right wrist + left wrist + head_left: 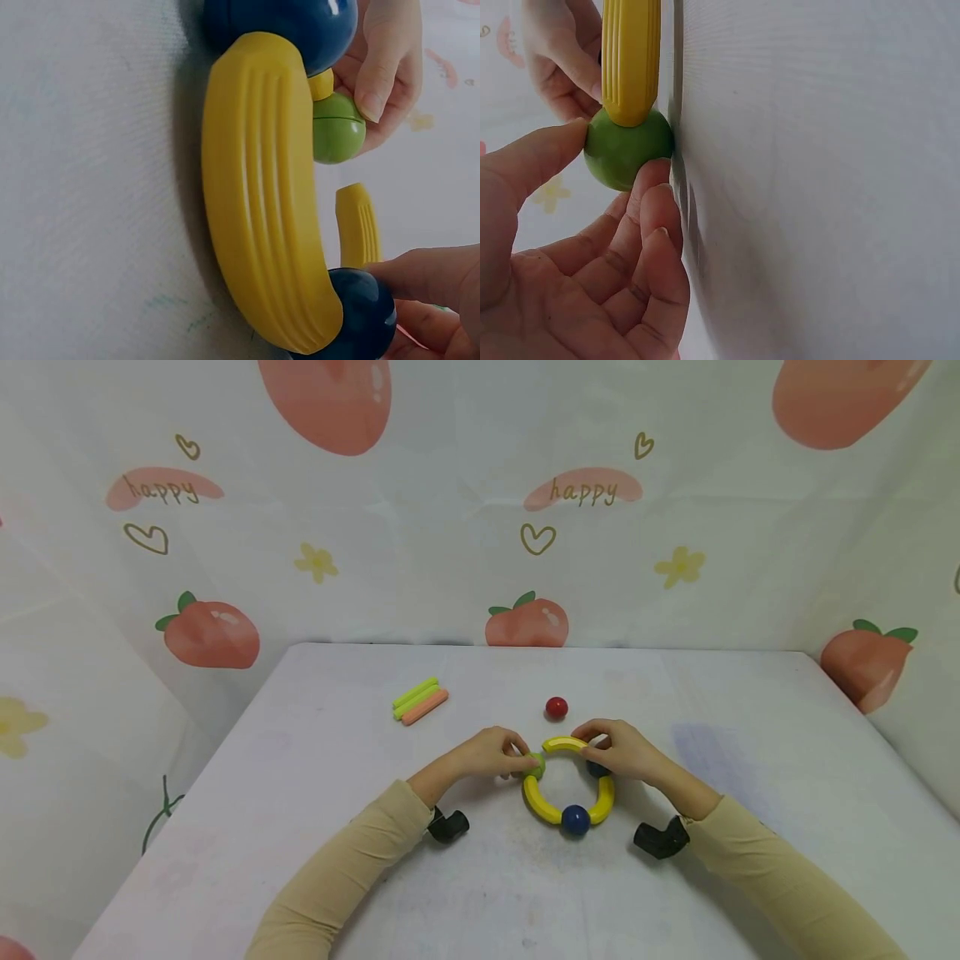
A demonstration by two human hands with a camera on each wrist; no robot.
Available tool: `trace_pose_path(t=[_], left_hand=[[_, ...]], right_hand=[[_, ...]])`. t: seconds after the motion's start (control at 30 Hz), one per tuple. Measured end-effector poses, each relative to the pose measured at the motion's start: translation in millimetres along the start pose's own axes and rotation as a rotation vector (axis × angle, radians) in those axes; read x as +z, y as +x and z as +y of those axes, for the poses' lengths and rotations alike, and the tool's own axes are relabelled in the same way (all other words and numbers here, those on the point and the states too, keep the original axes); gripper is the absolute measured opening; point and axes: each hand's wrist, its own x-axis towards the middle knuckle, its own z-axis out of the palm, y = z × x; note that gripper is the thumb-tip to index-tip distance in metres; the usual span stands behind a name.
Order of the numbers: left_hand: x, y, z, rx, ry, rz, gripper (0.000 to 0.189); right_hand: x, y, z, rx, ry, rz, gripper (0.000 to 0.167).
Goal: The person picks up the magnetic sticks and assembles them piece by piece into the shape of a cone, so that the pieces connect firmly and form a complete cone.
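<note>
My left hand (491, 753) pinches a green ball (626, 150) between thumb and fingertips at the left of a ring of toy pieces. Opposite it, my right hand (626, 752) grips the right end of a curved yellow piece (561, 743) beside a dark blue ball (358, 311). A gap shows between that piece's left end and the green ball. Two other curved yellow pieces, on the left (540, 802) and right (603, 800), meet at a blue ball (575, 820) at the near side. The right fingers partly hide the far blue ball.
A red ball (557, 708) lies beyond the ring. Further left are two yellow-green sticks (415, 693) and an orange stick (425, 707), side by side on the white table (315, 743). A printed curtain (420, 527) hangs behind. Black wrist mounts (448, 827) stick out below both forearms.
</note>
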Motion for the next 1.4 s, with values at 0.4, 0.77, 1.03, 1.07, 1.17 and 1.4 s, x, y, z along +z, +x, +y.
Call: trace_pose_path(t=[0.4,0.77,1.03,1.07,1.17,1.4], left_hand=[[-0.5,1.8,1.5,0.015,0.001,0.003,0.037],[-4.5,9.0,0.8,0.01,0.055,0.073,0.036],[-8.7,13.5,-3.6,0.012,0.045,0.075,0.039],[-9.3,13.2,-4.9,0.019,0.044,0.064,0.042],[-11.4,11.2,-8.5,0.044,0.047,0.022,0.054],[-13.2,4.8,-10.8,0.075,0.039,-0.033,0.074]], right_hand=[[0.5,1.1,0.6,-0.009,0.022,-0.006,0.027],[-1.9,0.9,4.9,-0.08,0.03,-0.068,0.048],[-3.8,-4.9,11.3,-0.175,-0.008,-0.174,0.08],[-3.9,-5.4,11.7,-0.18,-0.018,-0.176,0.082],[-3.7,-6.5,12.8,-0.192,-0.036,-0.168,0.083],[-3.5,-6.6,14.7,-0.223,-0.071,-0.162,0.084]])
